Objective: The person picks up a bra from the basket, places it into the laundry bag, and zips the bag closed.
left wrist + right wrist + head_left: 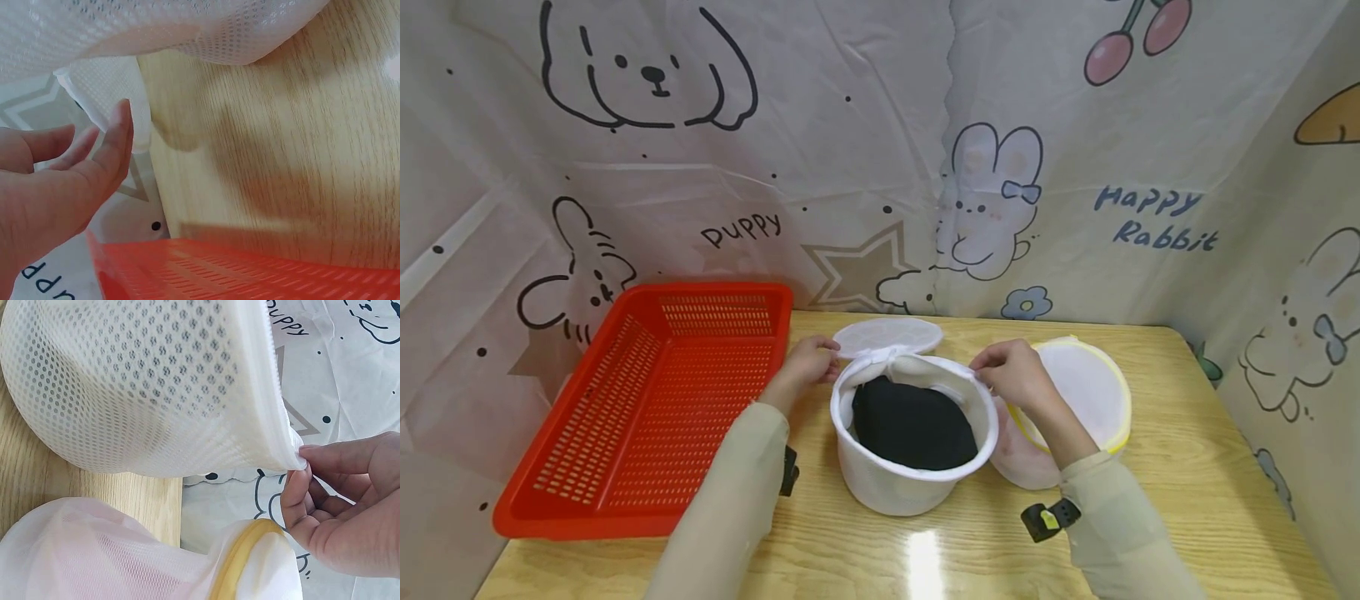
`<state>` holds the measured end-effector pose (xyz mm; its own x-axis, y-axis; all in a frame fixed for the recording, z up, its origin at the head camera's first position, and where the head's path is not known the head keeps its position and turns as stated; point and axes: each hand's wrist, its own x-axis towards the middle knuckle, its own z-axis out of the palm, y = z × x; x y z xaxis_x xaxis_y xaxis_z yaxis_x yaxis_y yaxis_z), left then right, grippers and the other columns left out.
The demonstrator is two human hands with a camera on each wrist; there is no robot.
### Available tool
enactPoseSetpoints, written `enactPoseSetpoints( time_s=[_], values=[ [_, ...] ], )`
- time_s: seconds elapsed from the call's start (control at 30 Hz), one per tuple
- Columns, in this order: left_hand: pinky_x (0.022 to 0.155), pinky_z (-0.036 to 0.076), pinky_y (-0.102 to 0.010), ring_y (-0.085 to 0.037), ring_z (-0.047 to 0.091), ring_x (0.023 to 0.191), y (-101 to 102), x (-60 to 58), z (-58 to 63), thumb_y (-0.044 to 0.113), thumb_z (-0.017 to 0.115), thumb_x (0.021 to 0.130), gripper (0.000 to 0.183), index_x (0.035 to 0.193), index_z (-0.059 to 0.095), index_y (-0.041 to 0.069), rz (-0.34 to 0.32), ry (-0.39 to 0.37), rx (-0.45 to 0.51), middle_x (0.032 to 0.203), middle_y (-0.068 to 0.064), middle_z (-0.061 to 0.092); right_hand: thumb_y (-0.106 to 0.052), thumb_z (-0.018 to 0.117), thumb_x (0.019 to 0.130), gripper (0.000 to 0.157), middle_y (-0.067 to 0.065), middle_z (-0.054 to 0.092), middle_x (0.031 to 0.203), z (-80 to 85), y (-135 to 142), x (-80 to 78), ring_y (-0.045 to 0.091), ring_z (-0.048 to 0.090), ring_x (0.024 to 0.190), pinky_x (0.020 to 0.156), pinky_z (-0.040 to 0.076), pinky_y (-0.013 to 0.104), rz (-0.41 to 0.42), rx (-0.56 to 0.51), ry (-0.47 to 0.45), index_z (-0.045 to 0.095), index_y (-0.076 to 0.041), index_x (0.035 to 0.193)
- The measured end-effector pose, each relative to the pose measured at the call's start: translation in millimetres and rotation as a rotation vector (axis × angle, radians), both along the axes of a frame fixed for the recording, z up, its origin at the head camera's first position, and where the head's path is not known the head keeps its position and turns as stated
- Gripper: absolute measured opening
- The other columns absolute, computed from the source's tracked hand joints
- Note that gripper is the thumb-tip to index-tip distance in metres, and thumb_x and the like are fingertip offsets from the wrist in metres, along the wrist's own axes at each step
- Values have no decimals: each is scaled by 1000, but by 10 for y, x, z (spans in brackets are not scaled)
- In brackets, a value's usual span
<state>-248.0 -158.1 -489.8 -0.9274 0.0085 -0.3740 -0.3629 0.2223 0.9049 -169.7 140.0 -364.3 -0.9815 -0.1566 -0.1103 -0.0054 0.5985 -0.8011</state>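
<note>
A white mesh laundry bag [891,487] stands upright on the table with its round top unzipped and black cloth [913,425] inside. Its mesh lid [887,337] is folded back behind the rim. My right hand [1018,375] pinches the rim at the right between thumb and index finger; the right wrist view shows the pinched edge of the laundry bag [299,456] up close. At the lid's left edge is my left hand [811,363], its fingers loosely bent and spread. In the left wrist view, the fingers [115,144] overlap the lid [119,87] with a gap to the thumb.
A red plastic basket [651,525] stands to the left on the wooden table [1195,500]. Right of the laundry bag lies a pink and white mesh bag [1026,462] with a yellow rim, partly behind my right arm. A printed cloth [850,167] hangs behind the table.
</note>
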Motion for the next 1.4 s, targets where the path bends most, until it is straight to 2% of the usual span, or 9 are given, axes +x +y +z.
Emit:
enactPoseSetpoints(
  time_s=[0.07,0.13,0.27,0.37,0.6,0.67,0.83,1.03,1.4],
  values=[
    [59,56,-32,-21,59,63,-133,-254,-429,4,46,94,23,114,54,-6,-11,5,65,84,-19,55,7,57,80,10,9,63,73,7,-2,2,14,54,61,55,48,24,-1,-1,-7,67,8,84],
    [65,56,-34,-22,60,68,-213,-448,-717,9,48,96,27,117,54,-6,-6,-24,82,90,-20,55,8,57,80,10,9,63,73,11,-2,4,14,54,61,55,48,24,-1,-4,-9,67,8,85],
    [66,56,-32,-22,63,70,-252,-505,-832,11,55,93,23,108,60,-6,5,-3,122,88,-20,59,8,57,80,10,9,63,73,8,1,3,14,54,61,55,48,24,2,-12,-11,66,8,85],
    [61,56,-29,-22,64,67,-239,-390,-676,9,63,88,18,94,64,-8,24,45,182,78,-19,61,8,57,80,10,9,63,73,1,11,3,14,53,61,55,48,24,0,-16,-18,66,8,85],
    [68,56,-29,-14,60,61,134,280,525,-3,62,85,20,100,61,-16,265,8,51,80,-18,64,8,58,81,10,9,63,74,-17,30,8,13,53,62,55,49,24,-18,-29,-32,66,8,86],
    [64,55,-26,-11,60,57,162,362,652,-5,63,84,18,97,62,-17,293,44,49,78,-17,65,8,58,81,10,9,63,74,-21,37,10,13,53,62,55,49,24,-17,-32,-29,66,8,86],
    [63,55,-25,-12,61,57,160,387,749,-9,66,80,14,91,58,-15,352,59,105,77,-15,61,8,58,81,9,9,63,74,-25,49,12,12,53,62,55,48,23,-20,-41,-33,66,9,86],
    [66,55,-24,-8,56,52,157,371,829,-11,64,80,29,105,50,-13,400,5,161,86,-15,50,9,57,81,10,8,63,72,-28,51,10,12,52,60,53,47,23,-16,-59,-30,66,10,86],
    [53,51,-15,-7,54,52,115,367,900,-13,59,82,35,117,53,-12,345,19,189,82,-12,53,10,57,80,10,8,63,72,-21,46,22,11,52,58,51,46,22,-10,-78,-30,65,11,86]
  ],
)
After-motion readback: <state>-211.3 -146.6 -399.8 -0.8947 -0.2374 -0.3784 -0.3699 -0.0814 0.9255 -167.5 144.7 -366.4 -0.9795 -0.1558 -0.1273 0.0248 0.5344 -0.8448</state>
